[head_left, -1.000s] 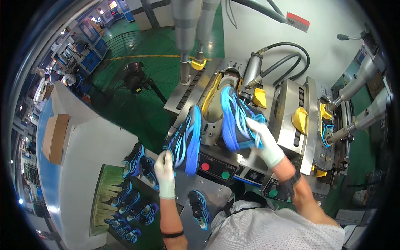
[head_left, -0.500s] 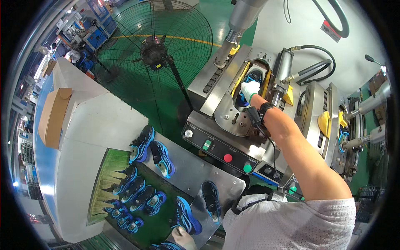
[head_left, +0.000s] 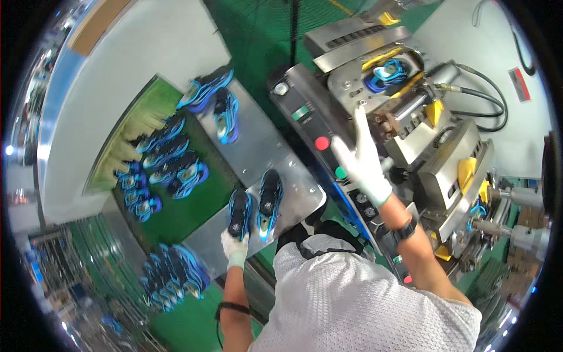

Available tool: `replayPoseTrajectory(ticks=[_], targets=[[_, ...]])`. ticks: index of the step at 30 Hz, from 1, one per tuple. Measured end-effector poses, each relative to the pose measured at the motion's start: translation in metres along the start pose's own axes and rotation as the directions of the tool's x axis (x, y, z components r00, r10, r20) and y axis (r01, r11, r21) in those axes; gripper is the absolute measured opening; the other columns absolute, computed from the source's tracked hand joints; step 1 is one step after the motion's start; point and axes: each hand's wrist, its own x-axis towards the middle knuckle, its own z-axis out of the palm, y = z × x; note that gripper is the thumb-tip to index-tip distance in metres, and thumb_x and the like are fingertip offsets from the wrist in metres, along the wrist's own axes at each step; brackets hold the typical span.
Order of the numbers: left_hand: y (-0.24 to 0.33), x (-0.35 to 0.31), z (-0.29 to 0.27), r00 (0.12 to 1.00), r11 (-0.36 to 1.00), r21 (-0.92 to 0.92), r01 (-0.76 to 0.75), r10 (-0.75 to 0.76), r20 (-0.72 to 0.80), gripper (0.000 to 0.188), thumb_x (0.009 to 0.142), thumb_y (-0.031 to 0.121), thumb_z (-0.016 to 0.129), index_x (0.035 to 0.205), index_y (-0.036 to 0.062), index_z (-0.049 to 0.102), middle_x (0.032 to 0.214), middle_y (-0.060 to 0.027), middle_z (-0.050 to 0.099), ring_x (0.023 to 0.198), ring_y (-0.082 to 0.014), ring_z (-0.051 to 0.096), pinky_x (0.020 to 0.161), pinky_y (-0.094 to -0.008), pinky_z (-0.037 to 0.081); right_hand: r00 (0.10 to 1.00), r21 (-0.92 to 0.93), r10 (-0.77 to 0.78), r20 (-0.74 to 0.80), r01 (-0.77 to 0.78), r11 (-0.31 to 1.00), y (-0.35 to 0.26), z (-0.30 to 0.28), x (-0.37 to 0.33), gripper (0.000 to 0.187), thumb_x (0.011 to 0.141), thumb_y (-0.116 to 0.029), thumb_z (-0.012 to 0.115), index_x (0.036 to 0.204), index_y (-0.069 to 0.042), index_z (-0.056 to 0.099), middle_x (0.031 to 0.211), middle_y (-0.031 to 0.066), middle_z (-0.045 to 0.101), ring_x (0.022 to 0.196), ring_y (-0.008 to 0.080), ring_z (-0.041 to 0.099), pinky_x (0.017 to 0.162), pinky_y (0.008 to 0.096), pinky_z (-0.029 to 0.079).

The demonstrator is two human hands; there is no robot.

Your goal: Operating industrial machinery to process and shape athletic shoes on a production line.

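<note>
My left hand [head_left: 236,245], in a white glove, is closed on the heel end of a black and blue sports shoe [head_left: 239,212]. That shoe rests at the metal table's near side, beside a second black and blue shoe [head_left: 270,199]. My right hand [head_left: 366,167], also gloved, has its fingers spread and holds nothing. It hovers over the edge of the press's control panel [head_left: 309,120], near a red button [head_left: 322,143] and a green button [head_left: 341,172]. Another blue shoe [head_left: 387,75] sits in the press cradle between yellow pads [head_left: 381,58].
Two shoes [head_left: 226,114] stand at the metal table's [head_left: 258,154] far end. Several more lie in rows on the green conveyor belt [head_left: 202,214], some near a bristled flap [head_left: 126,132]. A second press station [head_left: 451,158] with metal cylinders stands at right, hoses behind.
My right hand has left the shoe in the press and drawn back, fingers spreading. My left hand has set the shoe it holds beside the other on the metal table. The view has turned.
</note>
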Motion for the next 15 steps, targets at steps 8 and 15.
replayPoseTrajectory(ticks=[8, 15], targets=[[0.013, 0.008, -0.022, 0.976, 0.994, -0.113, 0.011, 0.014, 0.218, 0.072, 0.070, 0.027, 0.086, 0.129, 0.0083, 0.048, 0.115, -0.0197, 0.066, 0.108, -0.0413, 0.064, 0.094, -0.0485, 0.051, 0.923, -0.559, 0.070, 0.379, 0.168, 0.812, 0.062, 0.065, -0.117, 0.097, 0.077, -0.026, 0.079, 0.149, 0.012, 0.024, 0.154, 0.0379, 0.022, 0.145, 0.0533, 0.022, 0.119, 0.0581, 0.020], [0.010, 0.026, -0.037, 0.918, 0.974, -0.222, 0.048, 0.045, 0.395, 0.077, 0.075, 0.031, 0.080, 0.139, 0.0123, 0.041, 0.123, -0.0216, 0.066, 0.113, -0.0401, 0.064, 0.097, -0.0461, 0.051, 0.745, -0.340, 0.513, 0.426, -0.394, 0.854, -0.038, 0.214, -0.172, 0.096, 0.076, -0.039, 0.079, 0.148, 0.006, 0.034, 0.145, 0.0289, 0.044, 0.138, 0.0409, 0.041, 0.115, 0.0439, 0.035]])
